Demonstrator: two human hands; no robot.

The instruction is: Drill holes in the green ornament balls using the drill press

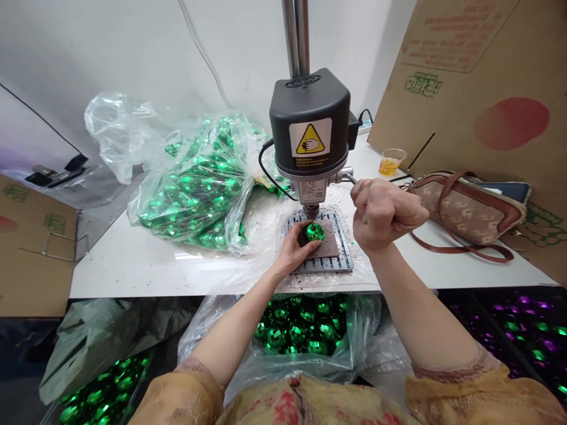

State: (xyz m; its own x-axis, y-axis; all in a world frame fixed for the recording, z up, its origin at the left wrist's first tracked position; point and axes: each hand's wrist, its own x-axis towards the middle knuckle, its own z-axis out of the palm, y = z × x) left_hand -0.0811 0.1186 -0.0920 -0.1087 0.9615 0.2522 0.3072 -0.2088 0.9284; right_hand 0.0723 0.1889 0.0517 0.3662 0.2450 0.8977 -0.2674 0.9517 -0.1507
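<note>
White surface [146, 268] against a pale wall [124, 47], and near its front edge the left hand [290, 251] has the green ball [315, 232] pinched on the drill press [310, 124] base, seemingly steadying it beneath the chuck [311, 210]. Round, so no clear long axis, dark spot facing up; the right hand [384, 213] is clenched around the lever [350, 177], likely for control.

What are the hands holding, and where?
The left hand holds a green ball around its left side, thumb in front. The right hand grips a metal handle near its end.
</note>
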